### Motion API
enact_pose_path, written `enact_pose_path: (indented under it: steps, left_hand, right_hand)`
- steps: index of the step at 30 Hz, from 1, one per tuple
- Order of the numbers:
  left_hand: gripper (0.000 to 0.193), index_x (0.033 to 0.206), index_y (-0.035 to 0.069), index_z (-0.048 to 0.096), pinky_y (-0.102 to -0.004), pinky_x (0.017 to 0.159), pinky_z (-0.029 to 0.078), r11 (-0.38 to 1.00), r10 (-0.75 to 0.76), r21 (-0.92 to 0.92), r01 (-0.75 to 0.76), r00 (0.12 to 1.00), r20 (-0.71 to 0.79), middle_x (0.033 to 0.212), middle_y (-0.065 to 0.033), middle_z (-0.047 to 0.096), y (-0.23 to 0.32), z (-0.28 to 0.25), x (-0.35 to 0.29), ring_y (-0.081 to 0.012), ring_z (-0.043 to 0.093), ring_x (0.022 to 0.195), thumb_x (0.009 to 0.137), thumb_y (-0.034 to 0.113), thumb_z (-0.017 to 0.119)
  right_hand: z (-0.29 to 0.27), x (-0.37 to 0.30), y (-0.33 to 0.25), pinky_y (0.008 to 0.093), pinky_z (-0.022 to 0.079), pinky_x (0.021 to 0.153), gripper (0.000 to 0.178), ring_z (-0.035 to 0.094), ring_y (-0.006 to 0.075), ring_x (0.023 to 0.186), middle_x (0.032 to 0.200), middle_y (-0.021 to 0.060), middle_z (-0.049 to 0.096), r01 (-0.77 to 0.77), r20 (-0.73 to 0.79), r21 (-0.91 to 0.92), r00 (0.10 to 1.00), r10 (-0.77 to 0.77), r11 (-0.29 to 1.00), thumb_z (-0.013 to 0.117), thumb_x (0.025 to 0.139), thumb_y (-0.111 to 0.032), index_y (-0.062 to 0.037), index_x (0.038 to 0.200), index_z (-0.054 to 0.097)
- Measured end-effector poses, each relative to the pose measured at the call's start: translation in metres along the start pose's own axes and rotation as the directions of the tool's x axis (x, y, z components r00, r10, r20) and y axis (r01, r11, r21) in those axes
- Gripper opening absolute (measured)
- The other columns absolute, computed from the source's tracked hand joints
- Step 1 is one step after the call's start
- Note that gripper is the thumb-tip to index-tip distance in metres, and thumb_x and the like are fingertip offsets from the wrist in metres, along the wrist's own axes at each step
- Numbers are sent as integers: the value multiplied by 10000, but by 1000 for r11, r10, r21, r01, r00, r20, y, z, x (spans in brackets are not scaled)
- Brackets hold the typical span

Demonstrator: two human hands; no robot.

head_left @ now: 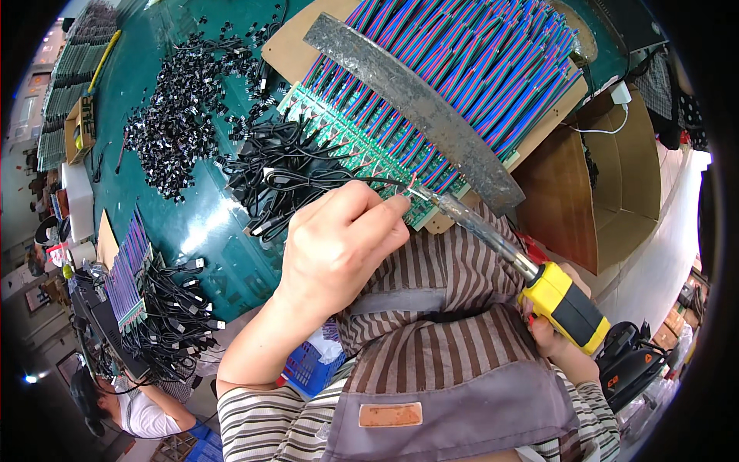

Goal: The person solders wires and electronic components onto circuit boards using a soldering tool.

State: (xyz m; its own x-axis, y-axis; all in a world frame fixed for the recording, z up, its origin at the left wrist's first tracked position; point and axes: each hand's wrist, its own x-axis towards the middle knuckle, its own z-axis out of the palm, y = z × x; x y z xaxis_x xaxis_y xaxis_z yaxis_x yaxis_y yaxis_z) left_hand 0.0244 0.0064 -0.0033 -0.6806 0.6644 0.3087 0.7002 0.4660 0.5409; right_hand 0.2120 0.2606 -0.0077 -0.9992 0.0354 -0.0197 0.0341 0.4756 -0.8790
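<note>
Soldering: left hand (339, 239) pinches black cable (377, 180), right hand (545, 333) grips yellow iron (566, 304); far green boards (354, 142) look wired, near end apparently unfinished.

From my station I see a glossy green worktop (192, 235) catching a bright reflection, 1 large open cardboard box (625, 196) at right, 1 small glaring light (31, 378) lower left.

Leaves passage over green tabletop (223, 269) between black cable piles (296, 154), but meets a metal bar (427, 109) across the wires (481, 69)
</note>
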Motion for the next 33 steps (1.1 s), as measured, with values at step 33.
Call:
enact_pose_path:
  steps: [33]
  left_hand:
    - [226, 858, 55, 656, -324, 543, 502, 993, 113, -51, -108, 988, 106, 721, -43, 524, -8, -9, 8, -201, 594, 654, 649, 82, 739]
  right_hand:
    - [6, -13, 4, 363, 529, 683, 306, 646, 302, 761, 843, 135, 650, -57, -94, 19, 994, 58, 998, 646, 637, -170, 15, 880, 646]
